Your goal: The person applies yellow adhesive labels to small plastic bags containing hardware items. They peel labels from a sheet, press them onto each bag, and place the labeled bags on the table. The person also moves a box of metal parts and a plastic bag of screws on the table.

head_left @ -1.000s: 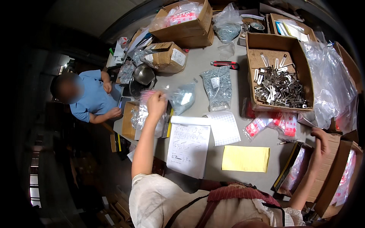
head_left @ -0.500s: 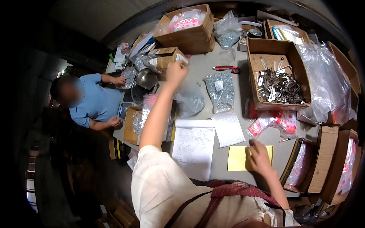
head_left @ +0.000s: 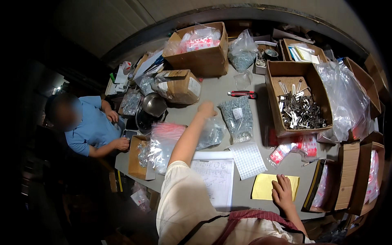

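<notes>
My left hand [head_left: 207, 109] reaches far over the table, its fingers curled down beside the top of a clear plastic bag [head_left: 212, 134] holding greyish contents. Its fingertips are partly hidden, and I cannot make out what is between them. Just right of it lies a filled clear bag of small silvery metal parts [head_left: 239, 116] with a white label. My right hand [head_left: 282, 190] rests with fingers spread on a yellow sheet of paper [head_left: 261, 188]. Between my arms lie a page of handwritten notes and drawings [head_left: 214, 175] and a sheet of small round labels [head_left: 248, 160].
A carton of metal clips [head_left: 300, 130] stands at right, behind red-and-white printed bags [head_left: 304, 145]. A red-black utility knife [head_left: 241, 94] lies farther back. Closed [head_left: 181, 85] and open cartons [head_left: 204, 61] line the far side. At left, a person in blue [head_left: 92, 126] works near a metal bowl [head_left: 154, 105].
My left hand has drawn back from the brown carton and come down beside the clear bag. My right hand stays on the yellow paper, fingers flatter now. The view has tilted upward.
</notes>
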